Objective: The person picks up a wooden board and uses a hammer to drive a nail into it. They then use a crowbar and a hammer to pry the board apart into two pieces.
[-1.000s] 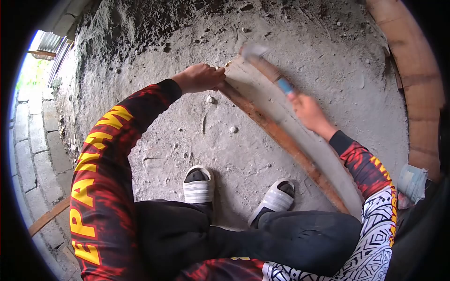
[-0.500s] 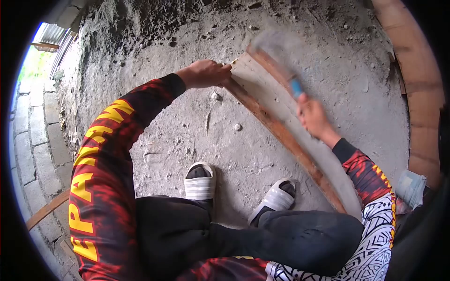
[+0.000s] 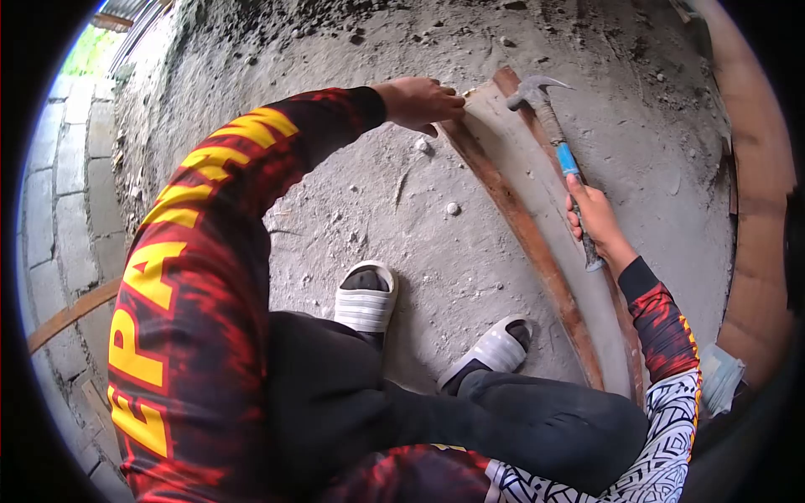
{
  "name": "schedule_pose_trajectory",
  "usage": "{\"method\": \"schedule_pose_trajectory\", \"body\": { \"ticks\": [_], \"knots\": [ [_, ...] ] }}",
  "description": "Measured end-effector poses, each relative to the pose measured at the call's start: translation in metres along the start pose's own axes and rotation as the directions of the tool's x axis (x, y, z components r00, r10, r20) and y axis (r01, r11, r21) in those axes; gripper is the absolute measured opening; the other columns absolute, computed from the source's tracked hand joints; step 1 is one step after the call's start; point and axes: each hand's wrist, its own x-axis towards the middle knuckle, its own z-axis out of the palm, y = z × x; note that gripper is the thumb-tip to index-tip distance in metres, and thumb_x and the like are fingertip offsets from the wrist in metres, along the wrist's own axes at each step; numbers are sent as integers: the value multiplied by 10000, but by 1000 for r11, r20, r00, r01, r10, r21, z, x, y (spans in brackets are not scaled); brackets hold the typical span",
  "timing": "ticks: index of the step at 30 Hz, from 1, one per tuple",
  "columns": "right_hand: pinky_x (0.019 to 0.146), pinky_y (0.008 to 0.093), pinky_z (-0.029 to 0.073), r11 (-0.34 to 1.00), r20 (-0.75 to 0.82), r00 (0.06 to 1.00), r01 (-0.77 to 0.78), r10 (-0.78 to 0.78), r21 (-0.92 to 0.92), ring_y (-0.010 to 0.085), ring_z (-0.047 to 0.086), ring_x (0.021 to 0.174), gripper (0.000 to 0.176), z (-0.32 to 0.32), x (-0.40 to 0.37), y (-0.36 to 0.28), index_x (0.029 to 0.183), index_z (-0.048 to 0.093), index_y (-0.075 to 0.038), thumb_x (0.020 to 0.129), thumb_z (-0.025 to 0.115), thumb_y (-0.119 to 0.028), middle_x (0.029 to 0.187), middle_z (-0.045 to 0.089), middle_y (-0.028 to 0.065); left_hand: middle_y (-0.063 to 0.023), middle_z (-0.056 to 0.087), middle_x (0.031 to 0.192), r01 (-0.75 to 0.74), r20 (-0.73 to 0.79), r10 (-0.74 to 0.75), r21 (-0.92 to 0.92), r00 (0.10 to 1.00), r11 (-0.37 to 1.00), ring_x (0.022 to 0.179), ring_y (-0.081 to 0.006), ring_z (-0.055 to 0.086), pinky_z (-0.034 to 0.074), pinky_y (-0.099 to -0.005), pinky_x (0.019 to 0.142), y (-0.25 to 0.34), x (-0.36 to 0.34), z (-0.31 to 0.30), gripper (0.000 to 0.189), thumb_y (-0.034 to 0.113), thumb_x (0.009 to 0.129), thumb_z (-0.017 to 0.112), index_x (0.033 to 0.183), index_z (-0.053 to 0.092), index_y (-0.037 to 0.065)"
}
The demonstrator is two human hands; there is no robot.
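My right hand (image 3: 597, 214) is wrapped round the handle of a claw hammer (image 3: 549, 126) with a worn grey shaft and a blue band. The hammer's head is over the far end of a brown wooden strip (image 3: 530, 124). A second brown wooden strip (image 3: 530, 235) runs alongside, with a pale flat surface (image 3: 549, 201) between the two. At the upper end of this nearer strip, my left hand (image 3: 419, 102) has its fingers bent over the wood and its thumb below. Any nail near the fingertips is too small to make out.
Rough grey ground (image 3: 369, 184) with small stones lies around the wood. My feet in white slides (image 3: 366, 308) are beside the nearer strip. A concrete block wall (image 3: 75, 210) stands at the left, a curved brown board (image 3: 759, 218) at the right, near a crumpled pale packet (image 3: 719, 377).
The hammer, blurred by motion before, now shows sharply, with its head near the strip's far end. The view has shifted, so the wood and my left hand appear farther right.
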Motion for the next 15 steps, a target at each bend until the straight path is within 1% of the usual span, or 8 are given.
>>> {"method": "schedule_pose_trajectory", "body": {
  "ticks": [1,3,7,9,10,11,13,15],
  "knots": [
    [374,231,349,1000,1,1000,7,-7,-4,68,429,399,521,-1,-1,1,756,485,-85,931,504,-575,531,460,-24,-79,526,1120,-17,-12,18,20,1000,1000,1076,-256,554,522,-385,884,2,2,4,482,339,776,739,1112,523,69],
    [374,236,350,999,-7,1000,4,-5,-52,70,429,397,519,-1,0,5,752,483,-87,928,511,-575,528,457,-23,-62,538,1130,13,-3,-13,-12,1000,1000,1094,-246,554,532,-374,887,2,8,7,498,322,745,761,1111,530,74],
    [379,237,354,998,38,999,-37,39,-50,76,432,397,520,-1,5,14,750,482,-90,927,511,-578,529,458,-20,-33,553,1084,46,25,-47,16,999,999,1064,-227,565,558,-348,832,4,13,11,450,286,731,765,1068,544,87],
    [384,236,356,998,43,998,-45,48,-50,77,434,400,519,-3,7,18,750,483,-90,927,510,-577,530,461,-19,-36,550,1071,-20,-20,20,6,1000,1000,1051,-223,566,561,-343,817,5,14,13,423,280,746,755,1065,547,95],
    [390,235,360,998,46,998,-44,47,-53,79,439,405,520,-4,9,19,750,486,-89,928,509,-577,533,465,-16,-31,550,1072,5,18,-6,20,1000,1000,1038,-218,569,550,-350,856,7,15,12,423,274,754,750,1081,546,98],
    [396,235,365,997,49,998,-44,47,-56,81,444,410,521,-5,10,21,750,490,-88,929,508,-577,536,469,-13,-31,550,1072,9,19,-9,17,1000,1000,1038,-218,569,550,-350,856,8,16,12,423,274,754,750,1081,546,98],
    [401,236,368,997,50,998,-38,42,-71,82,447,413,522,-5,11,20,750,492,-87,929,507,-577,539,472,-11,-30,549,1086,11,81,-16,71,997,997,1064,-219,555,528,-357,895,7,19,11,455,279,755,751,1121,547,103],
    [406,236,372,996,47,998,-35,39,-85,83,449,417,524,-6,11,21,750,494,-85,929,507,-578,541,475,-9,-31,546,1092,2,42,-7,104,999,995,1083,-222,543,519,-364,906,10,19,14,474,286,750,756,1134,548,101]
  ]
}}
